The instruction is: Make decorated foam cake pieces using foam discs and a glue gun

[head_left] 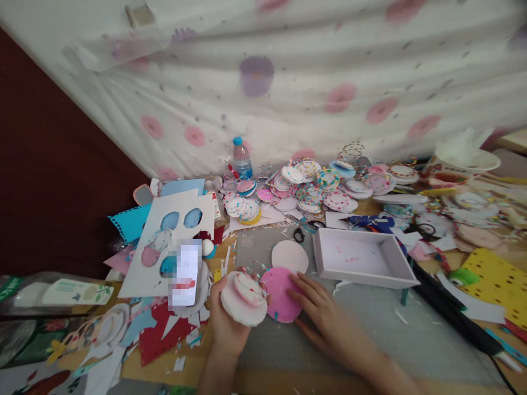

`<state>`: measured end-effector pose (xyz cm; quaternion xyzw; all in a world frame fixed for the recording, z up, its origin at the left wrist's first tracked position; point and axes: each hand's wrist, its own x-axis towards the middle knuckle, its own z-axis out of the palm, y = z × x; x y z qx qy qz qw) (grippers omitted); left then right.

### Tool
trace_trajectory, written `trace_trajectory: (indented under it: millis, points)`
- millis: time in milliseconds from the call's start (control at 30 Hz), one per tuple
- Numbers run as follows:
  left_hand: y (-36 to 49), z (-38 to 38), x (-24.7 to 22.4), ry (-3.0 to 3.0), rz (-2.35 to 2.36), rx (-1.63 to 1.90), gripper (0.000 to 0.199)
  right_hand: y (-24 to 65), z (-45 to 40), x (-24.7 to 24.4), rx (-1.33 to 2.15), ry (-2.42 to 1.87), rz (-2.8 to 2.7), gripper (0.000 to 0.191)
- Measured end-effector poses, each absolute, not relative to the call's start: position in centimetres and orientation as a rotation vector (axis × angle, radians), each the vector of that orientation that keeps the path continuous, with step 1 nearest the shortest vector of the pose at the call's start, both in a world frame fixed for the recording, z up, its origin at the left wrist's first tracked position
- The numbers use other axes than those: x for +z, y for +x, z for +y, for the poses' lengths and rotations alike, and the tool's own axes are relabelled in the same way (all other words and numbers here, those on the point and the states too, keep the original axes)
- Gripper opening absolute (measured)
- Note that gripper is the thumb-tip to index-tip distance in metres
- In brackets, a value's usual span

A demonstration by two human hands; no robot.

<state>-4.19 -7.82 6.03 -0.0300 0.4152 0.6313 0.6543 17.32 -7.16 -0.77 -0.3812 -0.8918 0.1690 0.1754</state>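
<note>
My left hand (230,323) is wrapped round a round white piece (245,307) with a smaller decorated disc (250,287) on top, tilted toward the camera. Just right of it is a bright pink disc (282,296), its right side under the fingers of my right hand (321,312). Those fingers are spread over the disc; whether the thumb grips its underside is hidden. Behind the pink disc, a pale pinkish-white disc (290,257) lies on the grey cutting mat (370,329).
A white open box (364,257) stands right of the discs. Many decorated discs are heaped along the back, near a water bottle (242,159). At left are a phone (187,274), a white sheet with holes (144,263) and paper scraps. A black tool (457,310) lies at right.
</note>
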Motion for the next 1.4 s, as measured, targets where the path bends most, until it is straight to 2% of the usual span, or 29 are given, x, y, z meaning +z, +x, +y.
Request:
trace_trajectory:
  millis: [167,400,600,800,1000,1167,1300,1400]
  points:
    - [-4.4,-8.1,5.7,-0.093,0.969,1.455,0.028,17.5,-7.6,-1.4,0.446,-1.106,-2.544,0.049]
    - [-4.6,-8.0,5.0,0.079,0.922,1.415,0.060,17.4,-8.7,-2.6,0.420,-1.144,-2.460,0.049]
    - [-4.0,-7.8,3.4,0.298,1.179,1.389,0.044,17.0,-8.7,-2.6,0.481,-1.150,-2.373,0.041]
    - [-2.6,-7.6,0.9,0.892,1.655,1.345,0.024,16.3,-8.7,-2.6,0.584,-1.162,-2.279,0.054]
    - [-2.8,-7.4,0.3,1.226,1.656,1.328,0.025,16.3,-9.0,-2.9,0.600,-1.172,-2.262,0.056]
    - [-4.0,-7.5,0.6,1.058,1.593,1.362,0.029,16.4,-9.0,-3.1,0.586,-1.199,-2.307,0.055]
    - [-7.7,-7.0,2.8,1.198,1.728,1.395,0.031,16.6,-9.2,-3.6,0.551,-1.194,-2.311,0.055]
    - [-12.9,-5.2,5.4,1.473,2.037,1.372,0.032,16.7,-9.2,-4.0,0.522,-1.179,-2.294,0.055]
